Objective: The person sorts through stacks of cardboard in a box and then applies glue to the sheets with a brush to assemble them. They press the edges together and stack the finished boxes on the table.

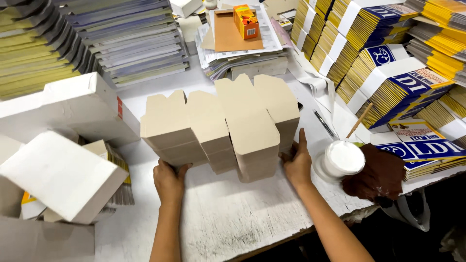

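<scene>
At the far left, folded white boxes (63,177) are piled at the table's (228,223) edge, with a larger white carton (73,104) tilted behind them and stacks of booklets (121,41) ranged along the back. At the centre of the white table a thick stack of flat tan cardboard blanks (223,126) is held between both hands, fanned out in stepped tiers with its lower edge just above or on the tabletop; which one cannot be told. The left hand (169,182) is pressed against the stack's lower left end, its fingers curled up under the blanks and hidden there, so a grasp is shown but not its exact form. The right hand (297,162) is laid against the lower right end, thumb raised along the side and fingers wrapped behind the blanks in a grip. Behind the stack, a small orange box (245,22) is seen lying on a brown sheet (233,36) atop loose papers. Just beside the right hand, a white pot (342,160) with a stick (359,121) standing in it is placed near the table's edge, touching a dark brown rag (381,177). A pen (323,123) lies near it. At the right, banded bundles of yellow-and-blue booklets (388,73) are stacked.
</scene>
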